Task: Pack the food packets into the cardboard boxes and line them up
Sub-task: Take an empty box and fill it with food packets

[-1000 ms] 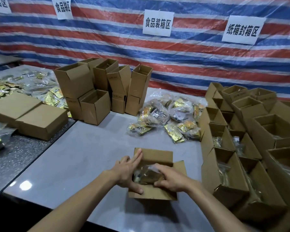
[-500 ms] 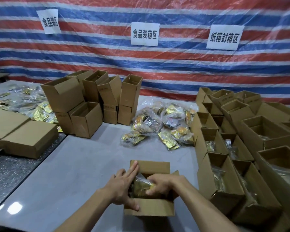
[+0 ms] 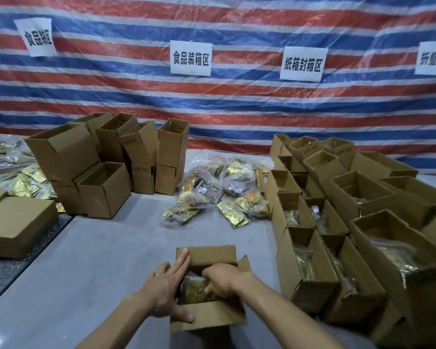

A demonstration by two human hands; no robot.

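At the near edge of the worktop [image 3: 98, 260] our left hand [image 3: 165, 290], fingers straight, steadies the cardboard box [image 3: 209, 255] while our right hand [image 3: 224, 279] grips a food packet [image 3: 193, 289] inside it; filled boxes [image 3: 312, 294] stand in rows at right, but we judge much remains: packet heap [image 3: 217, 192], empty boxes [image 3: 103, 190].

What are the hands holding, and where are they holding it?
The right hand grips the food packet by its right end, inside the open box. The left hand only rests flat against that box's left side.
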